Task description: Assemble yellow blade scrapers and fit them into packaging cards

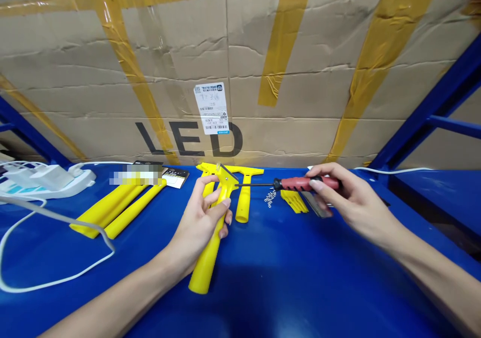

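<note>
My left hand (203, 213) is wrapped round a yellow scraper (206, 263), its handle slanting down toward me and its head tilted up. In my right hand (345, 193) is a screwdriver (293, 183) with a red and black handle, held level. The shaft points left, and its tip meets the scraper head near the blade clamp; the exact contact is too small to make out. Just behind, another yellow T-shaped tool (243, 205) lies on the blue surface. Small screws (269, 198) are scattered below the screwdriver shaft, beside yellow plastic pieces (293, 201).
Yellow handles (112, 208) with packaging cards (176, 178) lie at the left. A white power strip (67, 182) and looping white cable (56, 280) occupy the far left. A large taped cardboard box (300, 127) stands behind, with blue metal frame bars (421, 102) at the sides.
</note>
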`<state>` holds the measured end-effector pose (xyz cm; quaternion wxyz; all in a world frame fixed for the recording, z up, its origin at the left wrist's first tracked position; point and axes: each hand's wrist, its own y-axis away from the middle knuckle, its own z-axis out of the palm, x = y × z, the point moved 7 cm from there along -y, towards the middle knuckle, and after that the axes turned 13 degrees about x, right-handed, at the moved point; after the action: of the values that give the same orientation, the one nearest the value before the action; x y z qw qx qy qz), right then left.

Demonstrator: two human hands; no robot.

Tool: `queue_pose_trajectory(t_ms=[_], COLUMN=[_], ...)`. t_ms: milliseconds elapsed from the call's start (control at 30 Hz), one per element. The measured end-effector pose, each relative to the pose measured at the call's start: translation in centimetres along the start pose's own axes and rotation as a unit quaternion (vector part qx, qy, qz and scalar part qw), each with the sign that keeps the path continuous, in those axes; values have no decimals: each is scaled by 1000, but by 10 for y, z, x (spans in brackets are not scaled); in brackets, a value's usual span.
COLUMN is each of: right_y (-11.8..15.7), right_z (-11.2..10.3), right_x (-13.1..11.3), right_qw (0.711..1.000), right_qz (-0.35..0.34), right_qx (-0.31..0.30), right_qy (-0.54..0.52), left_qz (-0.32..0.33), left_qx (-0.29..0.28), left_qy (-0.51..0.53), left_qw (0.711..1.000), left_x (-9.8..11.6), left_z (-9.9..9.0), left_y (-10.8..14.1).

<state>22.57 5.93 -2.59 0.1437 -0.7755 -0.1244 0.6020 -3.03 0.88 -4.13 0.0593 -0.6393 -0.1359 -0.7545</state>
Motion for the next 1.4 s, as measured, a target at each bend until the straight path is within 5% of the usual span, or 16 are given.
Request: queue_pose_trajectory(t_ms=[100, 267, 633, 1000, 1400], right_y=[2, 5, 0, 2, 3], right_z=[-3, 8, 6, -10, -10], right_x=[6, -1, 5, -16, -17], right_qw=[997, 999, 995, 987, 996], right_qz=[14, 2, 98, 34, -10], right_qx=[39, -40, 15, 95, 75], right_qy=[67, -1, -16, -123, -40], left_qz=[10, 30, 20, -29, -48], left_qx=[-3, 7, -27, -32, -39], left_qy=[-4, -8, -14, 21, 26], left_qw=[1000, 999, 999, 999, 998], left_x=[2, 10, 0, -8, -11], left_z=[0, -5, 1, 6, 7], left_y=[0, -3, 1, 4, 7])
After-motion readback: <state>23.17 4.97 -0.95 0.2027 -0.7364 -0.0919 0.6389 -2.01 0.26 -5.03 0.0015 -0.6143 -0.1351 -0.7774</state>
